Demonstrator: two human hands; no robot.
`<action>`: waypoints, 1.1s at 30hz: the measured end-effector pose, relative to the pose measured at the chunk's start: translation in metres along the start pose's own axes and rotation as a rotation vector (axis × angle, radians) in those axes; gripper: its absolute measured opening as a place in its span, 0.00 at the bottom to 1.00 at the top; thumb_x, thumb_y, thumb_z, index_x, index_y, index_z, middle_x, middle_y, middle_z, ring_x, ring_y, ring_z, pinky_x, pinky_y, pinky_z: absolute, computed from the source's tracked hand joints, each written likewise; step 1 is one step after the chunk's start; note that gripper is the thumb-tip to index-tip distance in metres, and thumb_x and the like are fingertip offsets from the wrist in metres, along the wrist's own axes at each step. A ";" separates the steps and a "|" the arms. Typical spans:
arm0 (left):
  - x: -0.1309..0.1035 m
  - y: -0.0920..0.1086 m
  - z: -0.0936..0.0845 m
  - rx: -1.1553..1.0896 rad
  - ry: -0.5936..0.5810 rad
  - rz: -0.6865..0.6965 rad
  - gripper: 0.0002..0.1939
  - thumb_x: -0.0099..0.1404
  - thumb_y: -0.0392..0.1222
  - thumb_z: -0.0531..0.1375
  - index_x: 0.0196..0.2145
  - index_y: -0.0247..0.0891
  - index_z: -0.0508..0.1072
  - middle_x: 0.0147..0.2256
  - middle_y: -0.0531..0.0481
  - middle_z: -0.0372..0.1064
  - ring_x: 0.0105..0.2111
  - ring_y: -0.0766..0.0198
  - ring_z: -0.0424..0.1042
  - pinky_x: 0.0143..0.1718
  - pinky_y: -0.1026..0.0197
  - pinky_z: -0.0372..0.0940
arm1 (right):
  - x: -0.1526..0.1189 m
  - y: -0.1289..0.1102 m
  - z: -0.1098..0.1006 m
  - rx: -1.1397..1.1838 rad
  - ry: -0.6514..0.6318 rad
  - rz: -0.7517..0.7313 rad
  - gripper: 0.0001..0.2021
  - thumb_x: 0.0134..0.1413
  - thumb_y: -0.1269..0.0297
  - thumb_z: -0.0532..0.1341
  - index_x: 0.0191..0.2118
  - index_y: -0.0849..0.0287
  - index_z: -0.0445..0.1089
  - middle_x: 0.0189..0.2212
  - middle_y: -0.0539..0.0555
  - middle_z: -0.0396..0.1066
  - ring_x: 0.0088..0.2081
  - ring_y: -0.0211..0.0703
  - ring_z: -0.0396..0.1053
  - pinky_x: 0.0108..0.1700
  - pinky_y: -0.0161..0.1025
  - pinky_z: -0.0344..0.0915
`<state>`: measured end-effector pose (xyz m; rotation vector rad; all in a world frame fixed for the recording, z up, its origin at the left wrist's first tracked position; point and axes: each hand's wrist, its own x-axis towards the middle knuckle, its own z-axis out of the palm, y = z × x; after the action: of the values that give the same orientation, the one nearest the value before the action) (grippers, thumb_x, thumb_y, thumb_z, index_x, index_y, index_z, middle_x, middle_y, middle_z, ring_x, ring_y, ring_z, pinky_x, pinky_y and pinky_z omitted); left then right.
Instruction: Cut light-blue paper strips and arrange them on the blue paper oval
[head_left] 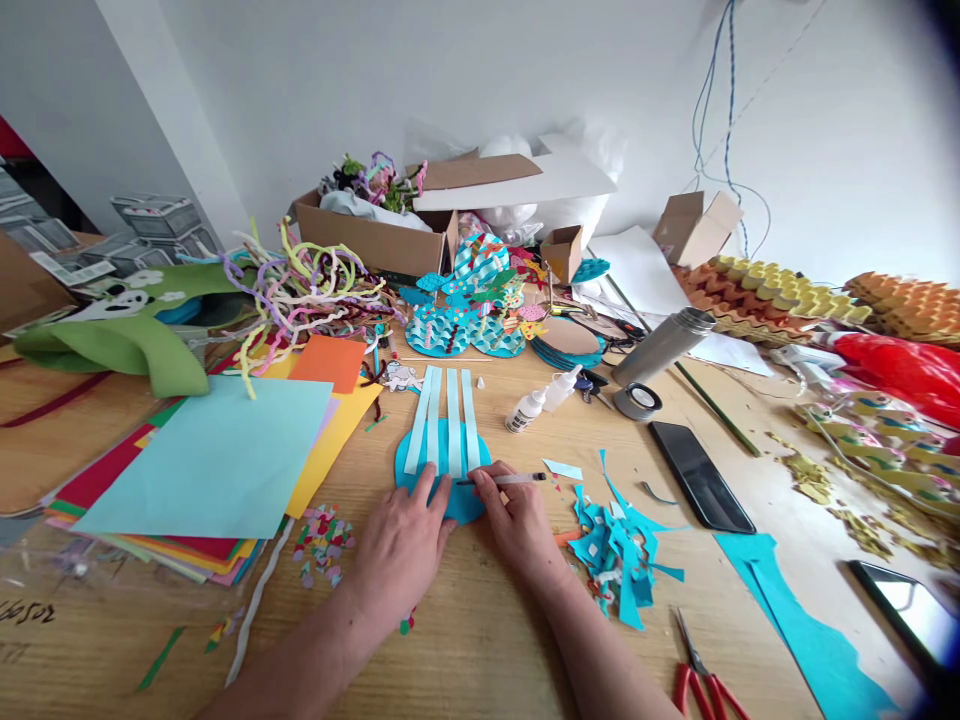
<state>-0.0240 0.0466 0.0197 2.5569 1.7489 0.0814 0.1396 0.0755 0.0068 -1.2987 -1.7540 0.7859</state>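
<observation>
A blue paper circle (444, 433) lies on the table in front of me, with several pale blue paper strips (453, 408) lying across it and sticking out past its far edge. My left hand (403, 540) rests on the near left part of the circle, its fingers spread and pressing on the paper. In the fingers of my right hand (517, 520) is a thin pen (521, 479), its tip pointing left over the strips. Just beyond, two small white glue bottles (526, 409) stand and lean together.
Coloured paper sheets (210, 455) are stacked at left, near fuzzy pipe cleaners (300, 290). Blue scraps (622, 550), red-handled pliers (701, 680), a black phone (701, 475) and a grey flask (660, 345) lie at right. Finished paper crafts (472, 300) and boxes (375, 240) sit behind.
</observation>
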 end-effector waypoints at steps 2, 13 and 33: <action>0.000 0.000 -0.001 0.003 -0.004 -0.001 0.22 0.68 0.43 0.50 0.59 0.41 0.62 0.59 0.42 0.58 0.37 0.55 0.71 0.38 0.51 0.67 | 0.000 -0.001 -0.001 -0.005 -0.002 -0.004 0.17 0.64 0.58 0.51 0.28 0.58 0.69 0.27 0.54 0.71 0.29 0.41 0.67 0.31 0.37 0.61; 0.001 0.000 -0.002 -0.008 -0.010 0.005 0.22 0.69 0.43 0.50 0.59 0.40 0.62 0.59 0.42 0.58 0.37 0.55 0.71 0.38 0.51 0.68 | -0.001 -0.001 -0.001 0.003 0.027 -0.016 0.18 0.64 0.57 0.51 0.28 0.58 0.70 0.27 0.54 0.72 0.29 0.41 0.69 0.31 0.37 0.64; 0.000 0.000 -0.002 -0.038 0.013 -0.009 0.21 0.68 0.42 0.50 0.58 0.40 0.62 0.58 0.40 0.59 0.40 0.54 0.72 0.40 0.52 0.67 | 0.000 -0.004 -0.003 -0.096 -0.004 -0.177 0.14 0.65 0.65 0.50 0.51 0.51 0.67 0.41 0.56 0.74 0.46 0.48 0.66 0.48 0.48 0.65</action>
<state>-0.0243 0.0463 0.0220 2.5279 1.7453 0.1293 0.1402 0.0748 0.0119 -1.1842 -1.9003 0.6116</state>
